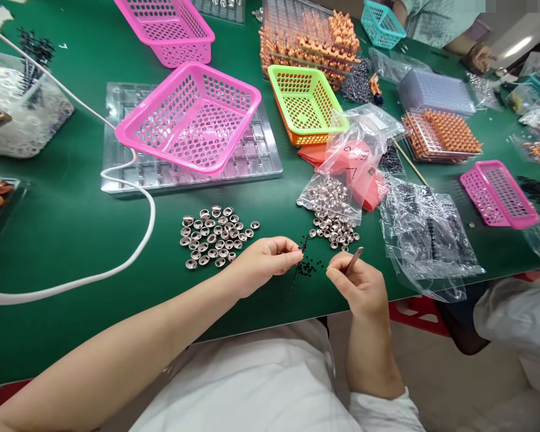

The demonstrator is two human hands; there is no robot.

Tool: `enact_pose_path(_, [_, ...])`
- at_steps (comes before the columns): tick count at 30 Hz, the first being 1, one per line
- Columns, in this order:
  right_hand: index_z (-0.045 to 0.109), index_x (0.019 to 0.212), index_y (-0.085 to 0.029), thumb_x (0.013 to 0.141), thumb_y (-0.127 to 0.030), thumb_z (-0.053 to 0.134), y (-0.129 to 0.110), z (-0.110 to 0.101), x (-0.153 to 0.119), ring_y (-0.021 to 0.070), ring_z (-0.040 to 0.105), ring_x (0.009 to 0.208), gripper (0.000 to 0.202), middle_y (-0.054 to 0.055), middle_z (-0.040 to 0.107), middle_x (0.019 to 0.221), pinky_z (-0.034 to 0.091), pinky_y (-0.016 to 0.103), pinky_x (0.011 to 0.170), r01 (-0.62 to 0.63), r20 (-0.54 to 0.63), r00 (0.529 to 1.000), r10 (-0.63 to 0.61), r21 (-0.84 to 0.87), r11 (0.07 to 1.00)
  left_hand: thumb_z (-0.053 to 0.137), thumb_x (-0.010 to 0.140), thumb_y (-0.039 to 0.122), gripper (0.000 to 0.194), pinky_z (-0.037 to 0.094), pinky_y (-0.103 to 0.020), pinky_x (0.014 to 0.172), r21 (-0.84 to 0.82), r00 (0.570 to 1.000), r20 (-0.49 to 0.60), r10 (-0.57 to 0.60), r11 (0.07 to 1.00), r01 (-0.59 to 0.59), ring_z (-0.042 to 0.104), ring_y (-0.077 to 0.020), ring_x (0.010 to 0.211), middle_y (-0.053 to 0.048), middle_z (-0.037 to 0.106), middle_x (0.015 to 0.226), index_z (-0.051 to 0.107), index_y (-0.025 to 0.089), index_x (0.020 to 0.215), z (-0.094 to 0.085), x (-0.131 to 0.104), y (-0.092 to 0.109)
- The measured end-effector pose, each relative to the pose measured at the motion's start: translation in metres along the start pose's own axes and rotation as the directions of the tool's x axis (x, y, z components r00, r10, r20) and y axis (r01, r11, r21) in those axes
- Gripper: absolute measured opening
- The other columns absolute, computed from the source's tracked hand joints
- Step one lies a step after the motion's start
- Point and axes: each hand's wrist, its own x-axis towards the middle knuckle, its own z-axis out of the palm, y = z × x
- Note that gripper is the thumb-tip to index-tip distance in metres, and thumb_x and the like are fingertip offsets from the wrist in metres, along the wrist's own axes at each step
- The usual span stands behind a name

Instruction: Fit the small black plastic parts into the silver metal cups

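Observation:
My left hand pinches a thin black plastic sprue with short side branches, held upright over the green table. Beneath it lies a scatter of tiny black parts. A slim metal tool, perhaps tweezers, is gripped in my right hand, just right of the black parts; its tip is hidden by the fingers. Left of my hands spreads a group of small silvery metal cups. More of these cups spill from a clear plastic bag beyond my right hand.
A pink basket rests on a clear tray. Behind the bag stands a green basket. Plastic bags and a smaller pink basket lie to the right. A white cable curves across the left side.

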Motion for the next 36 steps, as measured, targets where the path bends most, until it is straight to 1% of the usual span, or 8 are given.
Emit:
enact_pose_path(2, [0.060, 0.073, -0.022, 0.092, -0.038, 0.060, 0.001, -0.009, -0.003, 0.0128, 0.043, 0.059, 0.025, -0.001, 0.052, 0.068, 0.035, 0.027, 0.054, -0.019, -0.019, 1.000, 0.015, -0.228, 0.973, 0.077, 0.074, 0.052, 0.041, 0.022, -0.025, 0.055, 0.024, 1.000, -0.010, 0.000, 1.000, 0.001, 0.034, -0.0091, 0.058, 0.005, 0.047, 0.067, 0.059, 0.015, 0.081, 0.001, 0.000, 0.001])
enact_pose_path(4, [0.060, 0.076, -0.022, 0.094, -0.036, 0.056, 0.005, -0.014, -0.006, 0.0131, 0.044, 0.060, 0.024, 0.000, 0.054, 0.071, 0.037, 0.027, 0.056, -0.015, -0.037, 0.999, 0.002, -0.359, 0.933, 0.077, 0.074, 0.053, 0.042, 0.022, -0.025, 0.055, 0.043, 1.000, -0.013, -0.007, 0.999, 0.008, 0.035, -0.0092, 0.058, 0.005, 0.047, 0.067, 0.059, 0.016, 0.081, 0.002, -0.001, 0.001])
enact_pose_path(10, [0.062, 0.083, -0.021, 0.096, -0.029, 0.053, 0.021, -0.013, -0.008, 0.0144, 0.052, 0.064, 0.018, 0.001, 0.059, 0.077, 0.040, 0.028, 0.062, 0.047, 0.072, 0.997, -0.010, -0.542, 0.839, 0.076, 0.075, 0.053, 0.042, 0.023, -0.024, 0.055, 0.071, 1.000, -0.020, -0.010, 0.997, 0.012, 0.034, -0.0088, 0.058, 0.005, 0.046, 0.068, 0.059, 0.015, 0.081, 0.003, 0.000, 0.001])
enact_pose_path(15, [0.061, 0.082, -0.022, 0.095, -0.027, 0.055, 0.020, -0.009, -0.006, 0.0152, 0.055, 0.065, 0.016, 0.001, 0.062, 0.078, 0.040, 0.028, 0.061, 0.047, 0.077, 0.997, -0.002, -0.587, 0.808, 0.076, 0.076, 0.051, 0.040, 0.022, -0.024, 0.054, 0.079, 1.000, -0.017, -0.018, 0.997, 0.020, 0.033, -0.0086, 0.057, 0.004, 0.047, 0.068, 0.058, 0.015, 0.081, 0.001, 0.001, -0.001])
enact_pose_path(20, [0.062, 0.078, -0.022, 0.092, -0.026, 0.058, 0.018, -0.009, -0.004, 0.0150, 0.056, 0.062, 0.015, 0.001, 0.064, 0.076, 0.042, 0.028, 0.059, 0.007, 0.041, 0.999, 0.020, -0.578, 0.816, 0.077, 0.073, 0.051, 0.040, 0.022, -0.024, 0.053, 0.074, 0.999, -0.031, -0.030, 0.997, 0.032, 0.033, -0.0087, 0.056, 0.005, 0.047, 0.066, 0.059, 0.016, 0.079, 0.000, 0.002, 0.000])
enact_pose_path(26, [0.063, 0.078, -0.022, 0.093, -0.027, 0.057, 0.019, -0.011, -0.004, 0.0157, 0.057, 0.065, 0.017, 0.001, 0.064, 0.076, 0.042, 0.028, 0.061, -0.009, 0.049, 0.998, 0.043, -0.545, 0.839, 0.077, 0.074, 0.050, 0.039, 0.022, -0.024, 0.053, 0.065, 0.999, -0.036, -0.031, 0.997, 0.033, 0.034, -0.0087, 0.056, 0.005, 0.047, 0.066, 0.060, 0.016, 0.080, -0.001, 0.002, -0.001])
enact_pose_path(30, [0.064, 0.079, -0.022, 0.093, -0.027, 0.057, 0.019, -0.013, -0.004, 0.0149, 0.054, 0.062, 0.016, 0.000, 0.063, 0.075, 0.040, 0.028, 0.060, -0.021, 0.051, 0.997, 0.058, -0.548, 0.836, 0.078, 0.074, 0.050, 0.039, 0.021, -0.024, 0.053, 0.055, 0.999, -0.033, -0.037, 0.998, 0.038, 0.033, -0.0084, 0.056, 0.005, 0.047, 0.066, 0.060, 0.015, 0.080, -0.001, 0.002, -0.001])
enact_pose_path(36, [0.064, 0.078, -0.021, 0.093, -0.027, 0.055, 0.019, -0.012, -0.005, 0.0147, 0.054, 0.062, 0.018, 0.001, 0.061, 0.073, 0.040, 0.027, 0.060, -0.017, 0.038, 0.998, 0.045, -0.547, 0.837, 0.077, 0.077, 0.049, 0.038, 0.020, -0.023, 0.053, 0.041, 0.999, -0.027, -0.038, 0.998, 0.039, 0.033, -0.0079, 0.056, 0.005, 0.047, 0.067, 0.060, 0.015, 0.081, -0.001, 0.002, -0.002])
